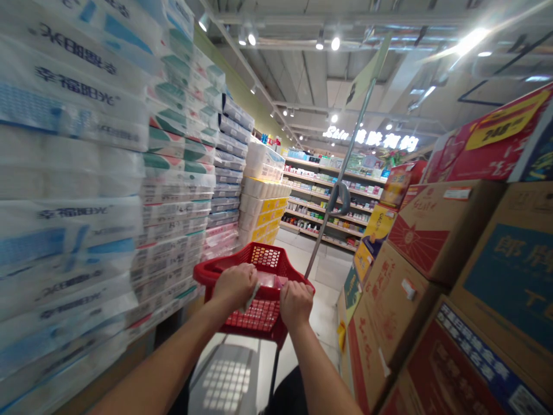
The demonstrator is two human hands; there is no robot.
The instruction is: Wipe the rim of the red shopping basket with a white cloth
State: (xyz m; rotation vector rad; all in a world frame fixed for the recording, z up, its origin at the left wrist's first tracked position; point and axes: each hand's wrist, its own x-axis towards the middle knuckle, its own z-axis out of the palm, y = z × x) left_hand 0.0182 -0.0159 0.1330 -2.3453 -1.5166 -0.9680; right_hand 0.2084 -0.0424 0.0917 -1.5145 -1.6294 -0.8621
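Observation:
Both my hands grip the near rim of a red plastic shopping cart [203,273], with my arms stretched forward. My left hand [235,283] is closed around the middle of the handle, and a small pale thing, perhaps a slip of paper, shows under its fingers. My right hand [296,301] is wrapped round the handle's right end. Inside the basket lies a pinkish package [268,279], partly hidden behind the handle and my fingers. A tall metal pole [317,245] with a grey hook-like ring rises beyond the cart's right side.
Tall stacks of wrapped tissue packs [86,173] wall the left side. Piled cardboard boxes [415,230] line the right close to the cart. Pale floor tiles [325,274] lead ahead to shelves [332,199] of small goods.

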